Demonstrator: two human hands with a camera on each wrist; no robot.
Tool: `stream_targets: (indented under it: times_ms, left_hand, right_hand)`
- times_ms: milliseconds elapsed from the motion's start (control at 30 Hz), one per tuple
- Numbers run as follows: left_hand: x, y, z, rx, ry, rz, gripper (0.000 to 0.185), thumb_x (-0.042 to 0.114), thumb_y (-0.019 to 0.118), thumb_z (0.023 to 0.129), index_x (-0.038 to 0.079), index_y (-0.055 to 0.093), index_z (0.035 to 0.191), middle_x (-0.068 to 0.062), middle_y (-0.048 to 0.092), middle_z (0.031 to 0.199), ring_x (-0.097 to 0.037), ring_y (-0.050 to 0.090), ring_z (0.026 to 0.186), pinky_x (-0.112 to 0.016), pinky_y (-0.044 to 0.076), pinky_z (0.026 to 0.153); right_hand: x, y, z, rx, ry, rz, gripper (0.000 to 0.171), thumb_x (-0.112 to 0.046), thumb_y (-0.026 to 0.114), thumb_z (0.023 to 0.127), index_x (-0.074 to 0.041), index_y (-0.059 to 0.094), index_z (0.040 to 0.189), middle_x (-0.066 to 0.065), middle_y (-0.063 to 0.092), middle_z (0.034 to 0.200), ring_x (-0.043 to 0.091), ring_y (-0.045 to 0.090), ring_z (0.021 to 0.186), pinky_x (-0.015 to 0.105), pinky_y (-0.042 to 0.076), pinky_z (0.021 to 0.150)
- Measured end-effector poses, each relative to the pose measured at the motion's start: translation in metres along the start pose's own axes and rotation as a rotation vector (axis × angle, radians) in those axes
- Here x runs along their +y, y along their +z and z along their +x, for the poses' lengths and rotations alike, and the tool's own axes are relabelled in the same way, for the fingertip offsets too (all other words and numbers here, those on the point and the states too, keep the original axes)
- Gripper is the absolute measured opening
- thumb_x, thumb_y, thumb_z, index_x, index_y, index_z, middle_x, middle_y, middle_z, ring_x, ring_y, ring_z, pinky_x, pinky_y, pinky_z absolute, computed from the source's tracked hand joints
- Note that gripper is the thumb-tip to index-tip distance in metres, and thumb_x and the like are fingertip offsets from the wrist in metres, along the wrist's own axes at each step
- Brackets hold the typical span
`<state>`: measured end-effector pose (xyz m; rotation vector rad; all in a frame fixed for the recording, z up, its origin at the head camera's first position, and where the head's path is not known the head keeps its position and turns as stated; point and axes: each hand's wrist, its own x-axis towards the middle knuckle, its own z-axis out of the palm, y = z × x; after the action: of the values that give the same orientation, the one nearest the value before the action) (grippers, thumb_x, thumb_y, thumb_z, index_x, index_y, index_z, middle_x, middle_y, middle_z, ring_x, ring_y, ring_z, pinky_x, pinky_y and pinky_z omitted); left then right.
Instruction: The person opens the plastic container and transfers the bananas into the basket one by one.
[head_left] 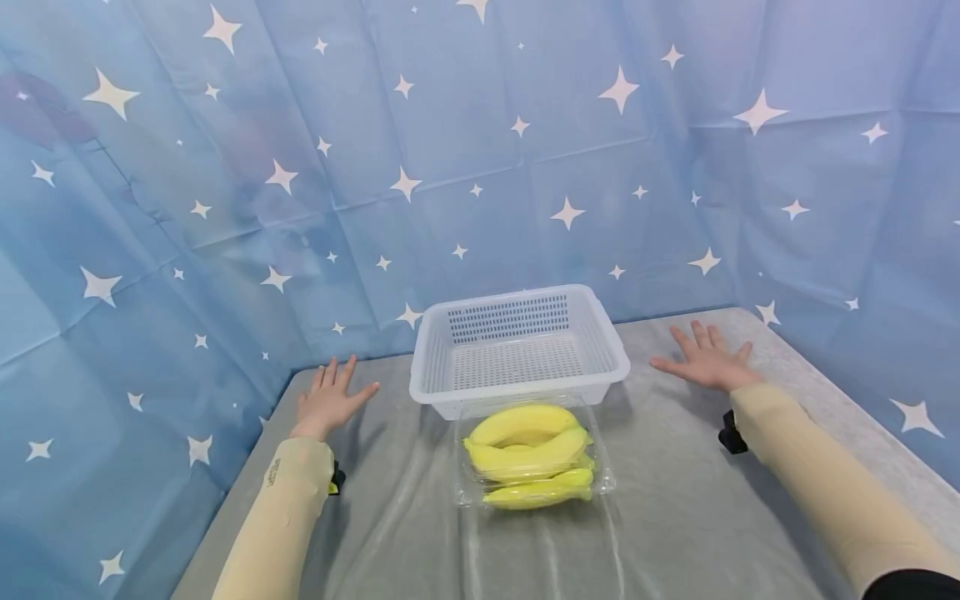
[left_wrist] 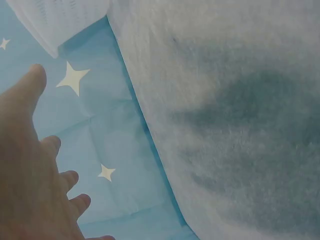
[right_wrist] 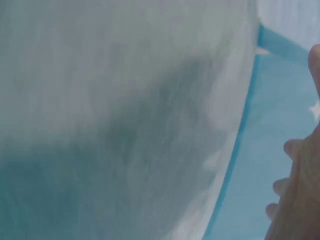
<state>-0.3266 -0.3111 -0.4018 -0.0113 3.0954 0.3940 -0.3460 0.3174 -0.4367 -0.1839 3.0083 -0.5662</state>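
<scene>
My left hand [head_left: 330, 400] is held over the left side of the table, fingers spread and holding nothing. On the other side my right hand [head_left: 707, 358] is likewise spread, with nothing in it. Between them, toward the back, stands a white perforated plastic basket [head_left: 517, 389] with nothing inside. In front of it lies a clear plastic container [head_left: 467, 492] with several yellow bananas [head_left: 525, 461] in it. Both hands are apart from the basket and the container. The left wrist view shows the spread left fingers [left_wrist: 32, 85]; part of the right hand [right_wrist: 300, 185] shows in the right wrist view.
A grey cloth covers the table [head_left: 397, 533]. Blue curtains [head_left: 480, 150] with white stars hang behind and at both sides, close to the table edges. The basket's back is near the rear curtain. A dark wrist device [head_left: 732, 433] sits under the right sleeve.
</scene>
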Motion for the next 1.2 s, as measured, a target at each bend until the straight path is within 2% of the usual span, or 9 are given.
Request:
stream_targets:
  times_ms: [100,200,300,467,600,733,933,1100,1200]
  left_hand:
    - [0.0,0.001,0.0,0.029,0.015,-0.026,0.088,0.07,0.036,0.093,0.017,0.008,0.157,-0.023,0.0,0.159,-0.049,0.004,0.141,-0.075,0.003,0.101]
    - [0.001,0.003,-0.001,0.077,0.043,-0.047,0.087,0.071,0.033,0.093,0.015,0.012,0.156,-0.025,0.007,0.158,-0.052,0.017,0.138,-0.074,0.015,0.1]
    - [0.002,0.006,-0.004,0.123,0.055,-0.059,0.088,0.072,0.032,0.092,0.012,0.018,0.155,-0.026,0.016,0.155,-0.051,0.028,0.134,-0.07,0.027,0.098]
    - [0.005,0.008,-0.012,0.175,0.05,-0.088,0.088,0.073,0.032,0.092,0.007,0.032,0.15,-0.025,0.034,0.147,-0.046,0.04,0.128,-0.062,0.035,0.098]
    - [0.008,0.011,-0.019,0.184,0.043,-0.19,0.079,0.067,0.037,0.094,0.005,0.044,0.143,-0.023,0.052,0.134,-0.04,0.052,0.117,-0.056,0.042,0.093]
    - [0.012,0.014,-0.028,0.19,0.062,-0.277,0.065,0.056,0.044,0.098,0.004,0.052,0.136,-0.022,0.06,0.123,-0.038,0.057,0.11,-0.053,0.045,0.089]
    - [0.022,0.016,-0.042,0.176,0.082,-0.29,0.059,0.055,0.047,0.097,0.007,0.059,0.129,-0.016,0.063,0.119,-0.033,0.06,0.104,-0.05,0.047,0.085]
    - [0.032,0.023,-0.049,0.157,0.11,-0.286,0.05,0.05,0.051,0.098,0.009,0.064,0.123,-0.011,0.066,0.113,-0.028,0.063,0.097,-0.047,0.05,0.081]
    - [0.037,0.03,-0.053,0.147,0.133,-0.281,0.047,0.05,0.052,0.097,0.012,0.067,0.12,-0.007,0.067,0.11,-0.024,0.064,0.092,-0.045,0.051,0.078]
  right_hand:
    - [-0.005,0.004,-0.002,0.016,-0.025,0.014,0.103,-0.074,0.041,0.088,-0.004,0.007,0.154,0.033,-0.011,0.153,0.055,-0.014,0.136,0.08,-0.018,0.086]
    - [-0.012,0.006,-0.003,0.04,-0.058,0.016,0.102,-0.073,0.043,0.088,-0.005,0.006,0.154,0.033,-0.009,0.153,0.054,-0.011,0.137,0.08,-0.017,0.086]
    - [-0.019,0.009,-0.004,0.059,-0.094,0.015,0.1,-0.071,0.046,0.089,-0.006,0.007,0.155,0.033,-0.006,0.154,0.054,-0.009,0.138,0.08,-0.015,0.087]
    - [-0.035,0.01,-0.01,0.103,-0.148,0.052,0.095,-0.064,0.052,0.09,-0.005,0.014,0.154,0.032,0.001,0.155,0.053,-0.003,0.14,0.081,-0.008,0.09]
    - [-0.047,0.007,-0.017,0.165,-0.201,0.098,0.091,-0.058,0.058,0.09,-0.007,0.017,0.154,0.029,0.005,0.156,0.05,0.003,0.141,0.081,-0.002,0.092]
    - [-0.059,0.003,-0.023,0.253,-0.288,0.127,0.083,-0.043,0.065,0.091,-0.005,0.023,0.152,0.029,0.013,0.155,0.051,0.012,0.139,0.081,0.006,0.094]
    - [-0.074,0.001,-0.033,0.353,-0.39,0.166,0.072,-0.022,0.068,0.09,-0.002,0.031,0.148,0.03,0.023,0.151,0.051,0.021,0.136,0.077,0.017,0.095]
    - [-0.09,0.002,-0.042,0.427,-0.477,0.18,0.068,-0.017,0.072,0.085,0.0,0.04,0.142,0.031,0.03,0.147,0.053,0.028,0.132,0.073,0.024,0.095]
    - [-0.103,0.003,-0.047,0.425,-0.528,0.192,0.067,-0.017,0.074,0.085,0.0,0.042,0.141,0.031,0.031,0.148,0.052,0.027,0.133,0.072,0.024,0.096]
